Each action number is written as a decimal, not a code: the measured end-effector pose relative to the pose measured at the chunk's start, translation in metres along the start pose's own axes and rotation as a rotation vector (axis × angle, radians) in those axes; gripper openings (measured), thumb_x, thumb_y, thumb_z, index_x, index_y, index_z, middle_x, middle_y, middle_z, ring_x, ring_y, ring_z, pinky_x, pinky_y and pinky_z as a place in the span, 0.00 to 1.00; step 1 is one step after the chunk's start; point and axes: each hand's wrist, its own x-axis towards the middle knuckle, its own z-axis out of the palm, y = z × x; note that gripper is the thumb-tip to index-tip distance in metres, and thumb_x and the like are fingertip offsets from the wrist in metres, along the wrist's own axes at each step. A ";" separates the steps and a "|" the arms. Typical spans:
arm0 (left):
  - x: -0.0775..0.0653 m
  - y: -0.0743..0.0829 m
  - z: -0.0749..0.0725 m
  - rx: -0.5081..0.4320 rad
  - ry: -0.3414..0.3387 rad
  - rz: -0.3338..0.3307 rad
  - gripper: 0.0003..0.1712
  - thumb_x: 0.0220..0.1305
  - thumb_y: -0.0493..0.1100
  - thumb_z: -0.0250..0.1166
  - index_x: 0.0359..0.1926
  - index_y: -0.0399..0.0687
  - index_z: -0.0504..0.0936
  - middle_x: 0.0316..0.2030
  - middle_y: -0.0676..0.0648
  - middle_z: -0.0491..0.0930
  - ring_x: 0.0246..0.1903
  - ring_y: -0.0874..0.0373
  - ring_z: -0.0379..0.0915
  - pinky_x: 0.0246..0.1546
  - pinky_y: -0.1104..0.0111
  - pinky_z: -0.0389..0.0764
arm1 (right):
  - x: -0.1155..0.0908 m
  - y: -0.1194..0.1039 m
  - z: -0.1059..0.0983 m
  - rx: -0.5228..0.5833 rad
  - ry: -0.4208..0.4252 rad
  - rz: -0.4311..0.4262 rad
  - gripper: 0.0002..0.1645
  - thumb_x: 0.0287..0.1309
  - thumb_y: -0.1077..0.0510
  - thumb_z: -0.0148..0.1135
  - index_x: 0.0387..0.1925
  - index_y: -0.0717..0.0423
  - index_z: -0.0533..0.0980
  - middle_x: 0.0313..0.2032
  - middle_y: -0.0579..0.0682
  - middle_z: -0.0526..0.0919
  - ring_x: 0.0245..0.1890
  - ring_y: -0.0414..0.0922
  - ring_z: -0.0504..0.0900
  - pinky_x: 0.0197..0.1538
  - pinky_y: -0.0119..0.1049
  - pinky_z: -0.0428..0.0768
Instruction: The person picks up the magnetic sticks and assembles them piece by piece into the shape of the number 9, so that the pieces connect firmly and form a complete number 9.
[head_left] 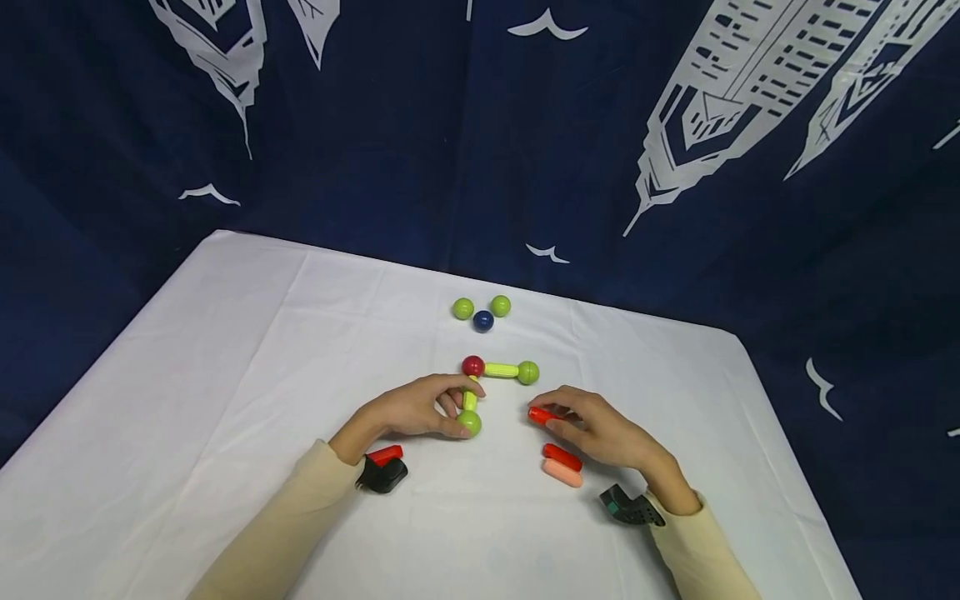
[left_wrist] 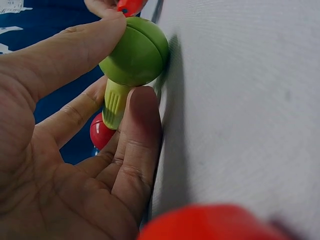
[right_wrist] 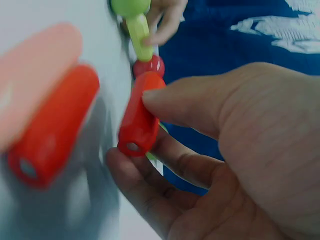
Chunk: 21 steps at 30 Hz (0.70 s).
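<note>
My left hand (head_left: 429, 406) holds the near end of an L-shaped piece made of balls and rods. In the left wrist view its thumb lies on a green ball (left_wrist: 137, 52), with fingers around the yellow rod (left_wrist: 115, 104) joined to it. That rod runs to a red ball (head_left: 472, 366) at the corner, from which another yellow rod (head_left: 501, 370) leads to a second green ball (head_left: 528, 372). To the right, my right hand (head_left: 600, 427) pinches a red rod (right_wrist: 142, 115) between thumb and fingers. The rod's end shows a small metal disc. It is apart from the L-shaped piece.
Below the right hand, another red rod (head_left: 562, 457) and a salmon-pink rod (head_left: 562, 472) lie side by side. One more red rod (head_left: 386, 455) is by the left wrist. Two loose green balls (head_left: 462, 309) and a dark blue ball (head_left: 483, 322) sit farther back on the white-covered table (head_left: 225, 350).
</note>
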 end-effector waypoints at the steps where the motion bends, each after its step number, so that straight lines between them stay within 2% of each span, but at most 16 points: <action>1: 0.000 0.000 0.000 0.000 0.001 0.001 0.30 0.57 0.39 0.75 0.61 0.48 0.77 0.45 0.46 0.74 0.43 0.57 0.74 0.49 0.66 0.74 | 0.001 -0.003 0.001 -0.001 0.007 -0.005 0.21 0.65 0.65 0.63 0.59 0.53 0.77 0.50 0.45 0.83 0.46 0.41 0.80 0.53 0.36 0.81; 12: 0.000 0.001 -0.001 0.007 -0.008 -0.004 0.30 0.58 0.41 0.75 0.61 0.48 0.77 0.45 0.46 0.73 0.44 0.58 0.74 0.47 0.68 0.74 | 0.008 -0.023 0.018 -0.062 0.036 -0.049 0.20 0.66 0.62 0.63 0.58 0.48 0.77 0.49 0.41 0.81 0.44 0.37 0.77 0.50 0.37 0.79; 21: 0.000 0.001 -0.001 -0.017 -0.010 -0.003 0.30 0.57 0.39 0.75 0.61 0.47 0.77 0.44 0.46 0.73 0.42 0.57 0.74 0.47 0.68 0.74 | 0.011 -0.028 0.027 -0.081 0.027 -0.028 0.17 0.68 0.57 0.62 0.57 0.47 0.78 0.49 0.40 0.81 0.46 0.37 0.78 0.53 0.38 0.79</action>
